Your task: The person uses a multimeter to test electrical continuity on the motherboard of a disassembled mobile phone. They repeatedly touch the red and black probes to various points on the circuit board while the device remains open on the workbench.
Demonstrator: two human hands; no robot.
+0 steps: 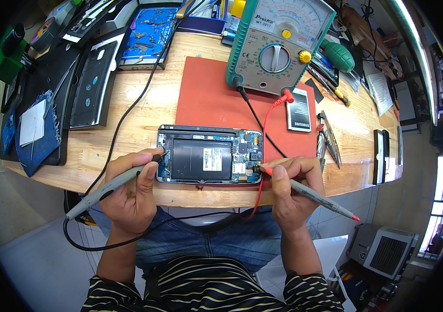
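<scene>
Gripping a black probe (109, 185), the left hand (130, 195) touches the opened phone (210, 154) on the tabletop (128, 140); the right hand (292, 190) pinches a red probe (310, 195), seemingly at its white-labelled edge.

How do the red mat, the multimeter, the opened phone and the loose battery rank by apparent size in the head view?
1. red mat
2. multimeter
3. opened phone, close to the multimeter, so unsure
4. loose battery
</scene>
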